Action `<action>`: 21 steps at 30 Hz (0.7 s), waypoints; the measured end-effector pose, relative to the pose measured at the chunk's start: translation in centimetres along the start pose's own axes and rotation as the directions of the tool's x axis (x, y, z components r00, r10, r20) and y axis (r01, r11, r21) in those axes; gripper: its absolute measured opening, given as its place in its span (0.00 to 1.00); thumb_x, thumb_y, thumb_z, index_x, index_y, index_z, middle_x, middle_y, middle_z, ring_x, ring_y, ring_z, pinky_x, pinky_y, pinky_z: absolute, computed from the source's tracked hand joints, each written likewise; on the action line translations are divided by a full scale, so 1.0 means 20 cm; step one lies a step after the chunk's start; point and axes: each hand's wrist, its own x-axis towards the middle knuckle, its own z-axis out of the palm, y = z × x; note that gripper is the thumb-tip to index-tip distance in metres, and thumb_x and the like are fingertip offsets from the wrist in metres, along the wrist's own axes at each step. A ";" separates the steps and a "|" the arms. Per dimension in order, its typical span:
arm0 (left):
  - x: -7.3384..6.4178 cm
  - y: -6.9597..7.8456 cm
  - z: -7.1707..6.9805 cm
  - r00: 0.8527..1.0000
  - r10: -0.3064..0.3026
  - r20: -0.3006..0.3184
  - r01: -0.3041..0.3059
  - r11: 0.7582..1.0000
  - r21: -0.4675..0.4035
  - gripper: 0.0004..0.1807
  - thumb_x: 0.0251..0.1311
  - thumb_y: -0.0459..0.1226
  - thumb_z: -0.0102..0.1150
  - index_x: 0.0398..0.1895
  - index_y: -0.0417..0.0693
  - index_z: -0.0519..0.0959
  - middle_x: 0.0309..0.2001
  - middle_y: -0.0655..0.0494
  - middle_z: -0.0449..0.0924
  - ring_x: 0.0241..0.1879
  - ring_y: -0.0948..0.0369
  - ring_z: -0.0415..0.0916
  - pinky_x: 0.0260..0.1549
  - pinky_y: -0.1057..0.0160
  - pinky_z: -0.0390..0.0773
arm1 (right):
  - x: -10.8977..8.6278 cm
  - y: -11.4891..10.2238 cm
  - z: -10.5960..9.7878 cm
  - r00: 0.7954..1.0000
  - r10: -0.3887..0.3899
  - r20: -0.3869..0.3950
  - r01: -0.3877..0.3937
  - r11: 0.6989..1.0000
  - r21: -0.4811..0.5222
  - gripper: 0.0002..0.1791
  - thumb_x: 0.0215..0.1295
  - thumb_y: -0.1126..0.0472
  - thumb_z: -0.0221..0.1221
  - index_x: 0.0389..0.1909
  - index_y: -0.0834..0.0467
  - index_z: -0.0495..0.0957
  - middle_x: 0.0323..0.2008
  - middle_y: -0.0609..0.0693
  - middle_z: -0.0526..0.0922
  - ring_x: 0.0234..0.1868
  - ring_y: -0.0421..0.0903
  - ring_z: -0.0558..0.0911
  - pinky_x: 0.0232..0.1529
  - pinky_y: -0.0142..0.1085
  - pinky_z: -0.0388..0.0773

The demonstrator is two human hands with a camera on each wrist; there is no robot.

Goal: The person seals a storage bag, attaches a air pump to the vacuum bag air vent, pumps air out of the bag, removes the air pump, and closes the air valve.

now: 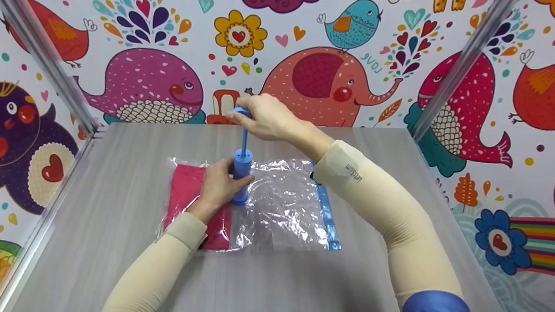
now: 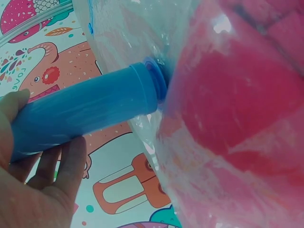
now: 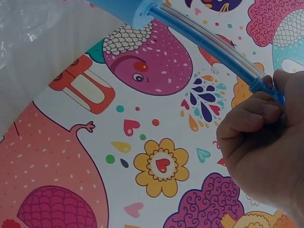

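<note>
A blue hand pump (image 1: 242, 165) stands upright on a clear plastic storage bag (image 1: 288, 204), its base on the bag's surface. My left hand (image 1: 218, 181) grips the pump's barrel, with fingers and thumb around it in the left wrist view. Above, my right hand (image 1: 266, 117) grips the pump's handle (image 1: 242, 111), and the rod (image 3: 204, 45) is drawn well out of the barrel. Folded pink-red cloth (image 1: 186, 188) lies inside the left part of the bag. Along the bag's right edge runs a blue strip (image 1: 327, 215).
The bag lies on a grey wood-grain table (image 1: 266, 285). Cartoon-printed panels (image 1: 158, 80) enclose the back and both sides, with metal rails (image 1: 461, 66) at the corners.
</note>
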 end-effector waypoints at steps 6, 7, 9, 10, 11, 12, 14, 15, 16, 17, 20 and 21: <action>0.00 0.00 0.00 1.000 -0.008 0.007 0.008 1.000 -0.009 0.26 0.59 0.43 0.86 0.55 0.37 0.89 0.50 0.36 0.95 0.51 0.42 0.95 0.55 0.41 0.92 | 0.01 0.03 0.06 0.990 0.040 0.133 -0.043 0.999 0.016 0.20 0.88 0.44 0.58 0.35 0.53 0.75 0.26 0.45 0.68 0.31 0.42 0.71 0.35 0.34 0.70; 0.00 0.00 0.00 1.000 -0.009 0.009 0.009 1.000 -0.014 0.26 0.59 0.43 0.86 0.56 0.37 0.89 0.50 0.36 0.95 0.51 0.42 0.95 0.55 0.41 0.92 | 0.01 0.04 0.07 0.986 0.049 0.159 -0.053 0.998 0.019 0.20 0.88 0.44 0.57 0.37 0.55 0.77 0.27 0.47 0.70 0.32 0.43 0.72 0.37 0.35 0.72; 0.00 0.00 0.00 1.000 -0.012 0.012 0.012 1.000 -0.026 0.27 0.59 0.42 0.86 0.56 0.37 0.89 0.50 0.35 0.95 0.51 0.41 0.95 0.56 0.41 0.92 | 0.01 0.04 0.09 0.978 0.065 0.200 -0.068 0.998 0.012 0.21 0.89 0.44 0.56 0.43 0.58 0.82 0.32 0.50 0.76 0.37 0.46 0.78 0.42 0.38 0.78; -0.01 0.00 0.00 1.000 -0.014 0.011 0.014 0.999 -0.030 0.27 0.59 0.42 0.86 0.56 0.36 0.89 0.50 0.35 0.95 0.51 0.41 0.95 0.55 0.41 0.92 | 0.01 0.05 0.10 0.974 0.071 0.216 -0.073 0.997 0.005 0.21 0.89 0.44 0.55 0.49 0.59 0.84 0.36 0.52 0.81 0.41 0.48 0.82 0.48 0.40 0.82; 0.00 0.00 0.00 1.000 -0.013 0.008 0.014 0.999 -0.031 0.27 0.58 0.42 0.86 0.56 0.36 0.89 0.50 0.35 0.95 0.51 0.41 0.95 0.55 0.41 0.92 | 0.02 0.05 0.11 0.970 0.074 0.231 -0.076 0.997 -0.002 0.23 0.89 0.44 0.54 0.54 0.60 0.85 0.41 0.54 0.86 0.46 0.50 0.85 0.53 0.43 0.85; -0.01 0.00 0.00 1.000 -0.013 0.006 0.013 1.000 -0.029 0.26 0.58 0.42 0.86 0.55 0.36 0.89 0.50 0.35 0.95 0.50 0.41 0.95 0.55 0.41 0.92 | 0.02 0.06 0.12 0.967 0.075 0.244 -0.075 0.997 -0.011 0.24 0.90 0.44 0.54 0.59 0.61 0.85 0.46 0.56 0.88 0.51 0.53 0.87 0.59 0.46 0.86; -0.01 0.00 0.00 1.000 -0.015 0.006 0.015 1.000 -0.019 0.26 0.58 0.42 0.86 0.55 0.37 0.89 0.49 0.36 0.95 0.50 0.41 0.95 0.55 0.40 0.92 | 0.02 0.07 0.14 0.962 0.074 0.262 -0.070 0.997 -0.026 0.25 0.90 0.45 0.53 0.66 0.60 0.84 0.55 0.57 0.91 0.59 0.55 0.89 0.67 0.50 0.86; 0.00 0.00 0.00 1.000 -0.017 0.006 0.018 1.000 -0.012 0.26 0.58 0.43 0.85 0.54 0.37 0.89 0.49 0.36 0.95 0.50 0.41 0.95 0.55 0.40 0.92 | 0.02 0.07 0.16 0.961 0.072 0.267 -0.066 0.997 -0.031 0.25 0.90 0.46 0.52 0.67 0.60 0.84 0.57 0.58 0.91 0.61 0.55 0.89 0.69 0.51 0.86; 0.00 0.00 0.00 1.000 -0.021 0.007 0.021 1.000 -0.006 0.26 0.58 0.43 0.85 0.54 0.38 0.89 0.49 0.36 0.95 0.50 0.41 0.95 0.55 0.40 0.92 | 0.02 0.08 0.17 0.960 0.068 0.271 -0.062 0.998 -0.032 0.24 0.91 0.46 0.52 0.66 0.60 0.84 0.55 0.58 0.91 0.59 0.55 0.88 0.68 0.51 0.85; 0.00 0.00 0.00 1.000 -0.024 0.008 0.024 1.000 0.002 0.26 0.59 0.43 0.85 0.54 0.38 0.89 0.49 0.37 0.95 0.51 0.41 0.94 0.55 0.40 0.91 | 0.02 0.08 0.18 0.960 0.064 0.272 -0.058 0.998 -0.032 0.23 0.91 0.46 0.52 0.64 0.60 0.84 0.53 0.58 0.90 0.56 0.54 0.88 0.65 0.51 0.86; 0.00 0.00 0.00 0.999 -0.035 0.012 0.035 0.999 0.009 0.26 0.59 0.44 0.85 0.55 0.38 0.89 0.50 0.37 0.95 0.51 0.41 0.94 0.56 0.39 0.91 | 0.01 0.10 0.21 0.963 0.053 0.263 -0.047 0.999 -0.026 0.22 0.90 0.47 0.52 0.60 0.60 0.84 0.46 0.54 0.87 0.49 0.51 0.84 0.58 0.49 0.85; 0.00 0.00 0.00 0.999 -0.039 0.014 0.039 0.999 0.007 0.26 0.60 0.45 0.85 0.56 0.38 0.88 0.51 0.37 0.95 0.52 0.41 0.94 0.57 0.40 0.91 | 0.01 0.10 0.22 0.965 0.044 0.257 -0.038 0.999 -0.028 0.21 0.90 0.47 0.53 0.57 0.60 0.84 0.44 0.53 0.86 0.47 0.50 0.82 0.57 0.49 0.84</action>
